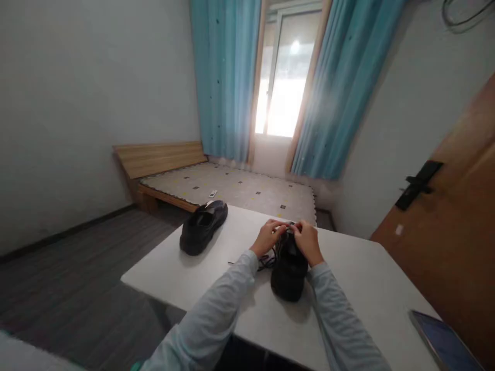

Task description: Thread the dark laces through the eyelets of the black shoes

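Note:
A black shoe point(289, 278) stands on the white table in front of me, heel toward me. My left hand point(267, 237) comes in from its left side and my right hand point(308, 241) from its right. Over the front of the shoe the fingertips of both hands meet, pinched on the black shoelace point(266, 263). Loose loops of that lace lie on the table left of the shoe. Its toe is partly hidden behind my fingers. A second black shoe point(203, 226) rests apart near the table's far left edge.
The white table point(348, 288) carries a dark-screened tablet or phone point(444, 340) at the right front. Beyond it lies a bed point(247, 185) with a small white remote point(213, 194). A brown door point(456, 221) is at the right, and blue curtains point(228, 77) flank the window.

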`<state>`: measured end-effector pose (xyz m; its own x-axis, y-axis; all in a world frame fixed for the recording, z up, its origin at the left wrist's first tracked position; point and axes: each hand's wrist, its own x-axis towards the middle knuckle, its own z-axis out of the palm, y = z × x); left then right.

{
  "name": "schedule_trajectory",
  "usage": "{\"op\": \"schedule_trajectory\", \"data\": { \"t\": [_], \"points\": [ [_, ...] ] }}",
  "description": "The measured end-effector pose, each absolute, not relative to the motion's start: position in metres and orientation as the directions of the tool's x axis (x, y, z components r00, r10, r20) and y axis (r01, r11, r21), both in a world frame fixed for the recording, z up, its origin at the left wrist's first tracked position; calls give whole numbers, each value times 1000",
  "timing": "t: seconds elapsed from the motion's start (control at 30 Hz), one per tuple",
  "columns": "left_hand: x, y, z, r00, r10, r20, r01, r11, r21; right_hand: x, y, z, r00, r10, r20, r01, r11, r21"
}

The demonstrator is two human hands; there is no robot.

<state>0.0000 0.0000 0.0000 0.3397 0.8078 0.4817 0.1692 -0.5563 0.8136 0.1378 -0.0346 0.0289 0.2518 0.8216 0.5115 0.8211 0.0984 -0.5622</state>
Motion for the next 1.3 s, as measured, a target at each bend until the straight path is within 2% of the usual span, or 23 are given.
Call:
{"op": "schedule_trajectory", "data": {
  "t": [0.13,0.33,0.63,0.77,1.03,1.3],
  "points": [
    [1,-2,4,328,808,489,192,-564,803,139,-36,31,308,806,506,775,96,-625],
    [-2,-6,9,347,812,470,208,-555,805,147,-38,38,356,779,517,662,180,-728],
    [0,-5,3,387,812,437,149,-523,840,165,-40,53,424,760,493,359,359,-862],
    [-1,-3,0,393,800,453,160,-545,823,171,-43,60,448,751,486,253,415,-874],
    [-3,-3,2,377,761,528,197,-623,757,189,-49,70,541,680,494,213,458,-863],
    [-3,-7,6,382,752,538,211,-637,741,215,-58,84,632,598,493,120,553,-824]
  ]
}}
